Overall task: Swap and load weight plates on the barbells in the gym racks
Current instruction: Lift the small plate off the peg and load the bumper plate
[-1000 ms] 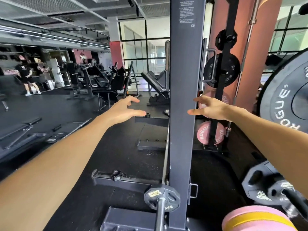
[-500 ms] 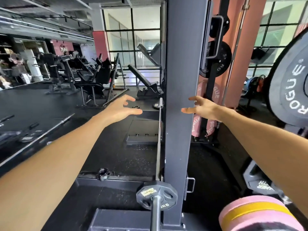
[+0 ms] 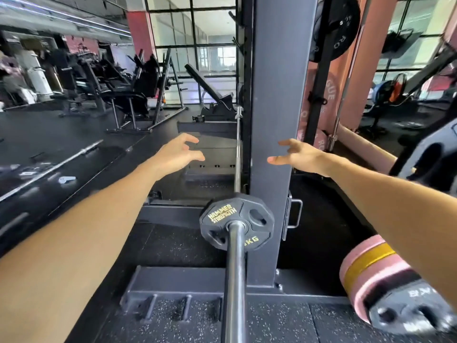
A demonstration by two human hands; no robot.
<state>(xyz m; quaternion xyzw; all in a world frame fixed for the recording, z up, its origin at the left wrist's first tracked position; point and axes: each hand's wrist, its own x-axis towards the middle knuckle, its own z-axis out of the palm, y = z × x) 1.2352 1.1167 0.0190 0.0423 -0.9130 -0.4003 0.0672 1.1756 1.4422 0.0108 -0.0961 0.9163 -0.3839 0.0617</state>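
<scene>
Low in the middle, a small black Hammer Strength plate [image 3: 237, 224] sits on the sleeve of a barbell [image 3: 234, 280] that runs toward the camera, just left of the grey rack upright [image 3: 277, 120]. Both hands are raised above and beyond the plate, apart from it and holding nothing: the left hand [image 3: 176, 154] to its upper left with fingers spread and loosely curled, the right hand [image 3: 298, 155] to its upper right, fingers loosely extended beside the upright. Pink and yellow plates [image 3: 371, 268] lie stacked at lower right under the right forearm. More plates [image 3: 338, 28] hang on a storage post behind the upright.
</scene>
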